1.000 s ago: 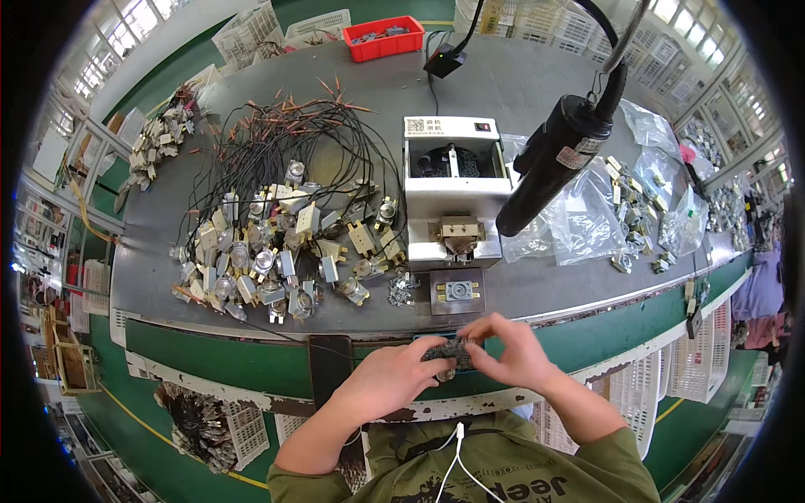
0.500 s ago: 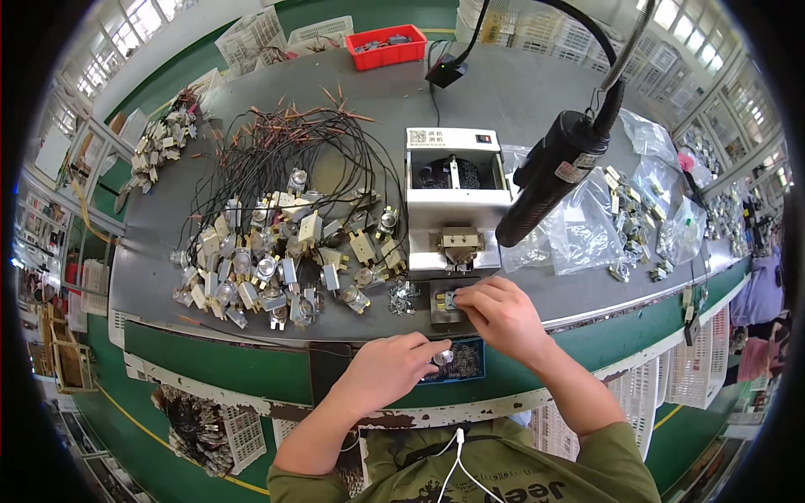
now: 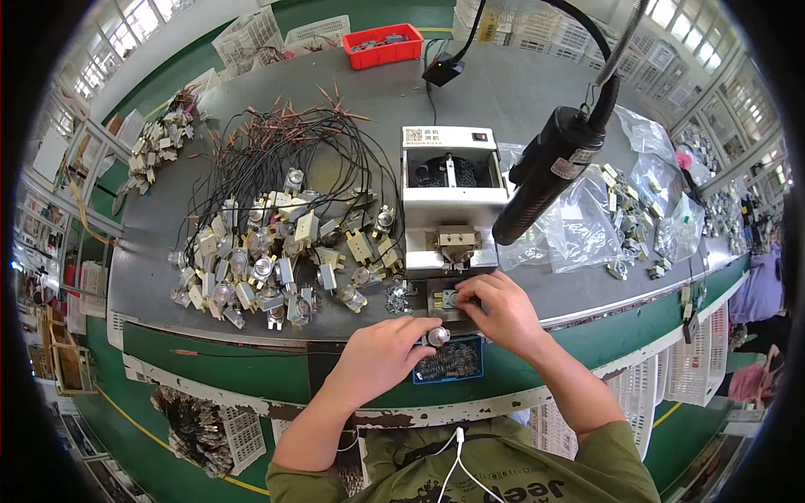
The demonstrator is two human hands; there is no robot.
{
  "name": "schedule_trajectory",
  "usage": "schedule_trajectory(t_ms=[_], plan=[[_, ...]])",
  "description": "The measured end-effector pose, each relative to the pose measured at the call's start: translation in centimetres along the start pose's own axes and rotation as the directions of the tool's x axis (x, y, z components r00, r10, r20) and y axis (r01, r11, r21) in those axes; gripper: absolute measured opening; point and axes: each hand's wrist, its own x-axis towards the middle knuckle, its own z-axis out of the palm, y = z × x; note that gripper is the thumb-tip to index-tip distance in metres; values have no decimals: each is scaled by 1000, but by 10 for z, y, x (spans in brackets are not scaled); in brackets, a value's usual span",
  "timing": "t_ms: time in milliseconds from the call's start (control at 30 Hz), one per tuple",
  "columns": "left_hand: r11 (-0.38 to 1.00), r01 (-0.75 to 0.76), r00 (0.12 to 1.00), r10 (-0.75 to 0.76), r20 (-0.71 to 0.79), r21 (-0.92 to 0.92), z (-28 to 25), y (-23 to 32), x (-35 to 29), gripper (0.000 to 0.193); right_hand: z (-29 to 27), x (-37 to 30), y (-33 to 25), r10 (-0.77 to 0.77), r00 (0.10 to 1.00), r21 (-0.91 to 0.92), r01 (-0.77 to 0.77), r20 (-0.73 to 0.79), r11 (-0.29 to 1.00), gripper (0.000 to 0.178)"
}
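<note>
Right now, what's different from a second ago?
Right hand moved away from the left, forward to the grey part on the metal block. Left hand edged forward with the round shiny part; more of the blue tray shows. Wired pile, white machine, red bin unchanged.

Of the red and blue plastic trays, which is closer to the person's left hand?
The blue rectangular plastic tray, holding small dark parts, just beside the left hand. The red rectangular plastic tray sits near the grey tabletop's far edge.
</note>
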Motion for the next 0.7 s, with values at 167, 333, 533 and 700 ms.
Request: schedule_trajectory(t_ms=[167, 333, 533, 700], plan=[[1000, 13, 1000, -13, 5, -11, -4, 2, 3, 36, -14, -10, -26, 39, 999, 32, -38, -10, 999, 21], [997, -73, 996, 73, -57, 3, -2, 2, 7, 38, -15, -17, -39, 210, 934, 405, -318, 288, 857, 40], [997, -35, 999, 33, -36, -65, -7, 12, 7, 39, -7, -22, -30, 208, 946, 451, -303, 249, 839, 42], [997, -75, 996, 75, -57, 6, -1, 9, 10, 36, -11, -23, -29, 218, 943, 434, -312, 252, 845, 42]])
